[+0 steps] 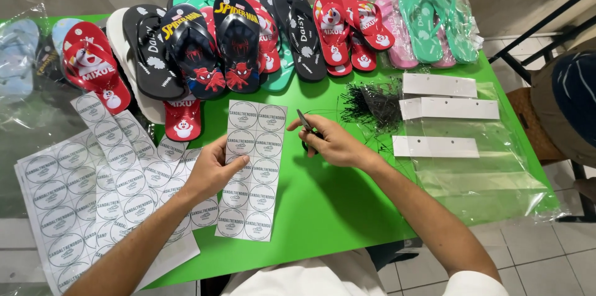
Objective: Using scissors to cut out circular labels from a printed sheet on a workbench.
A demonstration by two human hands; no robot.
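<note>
My left hand (210, 172) presses on the left edge of a long strip of round stickers (251, 168) that lies on the green table (329, 209). My right hand (335, 142) hovers just right of the strip, its fingers closed around a pair of scissors (305, 123) with dark handles and blades that point up and left. Several more sheets of the same round stickers (87, 184) lie fanned out to the left.
A row of children's flip-flops (248, 41) in black, red, teal and pink lines the table's far edge. A tangle of thin black ties (372, 104), white card strips (447, 109) and clear plastic bags (478, 178) lie at the right. Another person sits at the far right.
</note>
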